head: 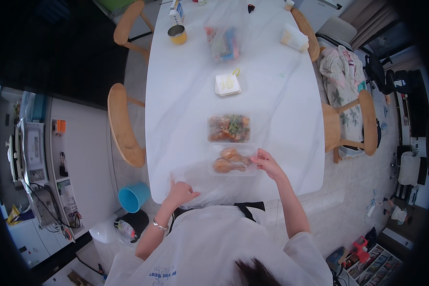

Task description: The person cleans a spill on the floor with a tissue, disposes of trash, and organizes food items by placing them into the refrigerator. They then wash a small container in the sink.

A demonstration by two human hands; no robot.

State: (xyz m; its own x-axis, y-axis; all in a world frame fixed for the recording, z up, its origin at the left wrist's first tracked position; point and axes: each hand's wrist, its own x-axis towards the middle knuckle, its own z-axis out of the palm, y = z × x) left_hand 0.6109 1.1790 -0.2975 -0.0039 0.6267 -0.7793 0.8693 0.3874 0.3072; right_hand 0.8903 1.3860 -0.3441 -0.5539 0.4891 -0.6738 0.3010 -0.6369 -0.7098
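Observation:
Two chicken drumsticks [228, 165] lie in a clear plastic container [220, 146] near the front edge of the table. My right hand [269, 165] holds this container by its right side, between thumb and fingers. Just behind it stands a second clear container with a braised meat dish and chopped greens [229, 128]. A thin transparent plastic bag [207, 184] is spread along the table's front edge. My left hand [181, 193] rests at the bag's left part, with index finger stretched forward and thumb out to the right; whether it grips the film is not clear.
On the white marbled table [178, 118] are a stack of square white cards [228, 84], a filled plastic bag [224, 43], a yellow cup [177, 34], a carton [177, 12] and a white tub [294, 38]. Wooden chairs [123, 125] flank it. A blue bin [133, 197] stands at left.

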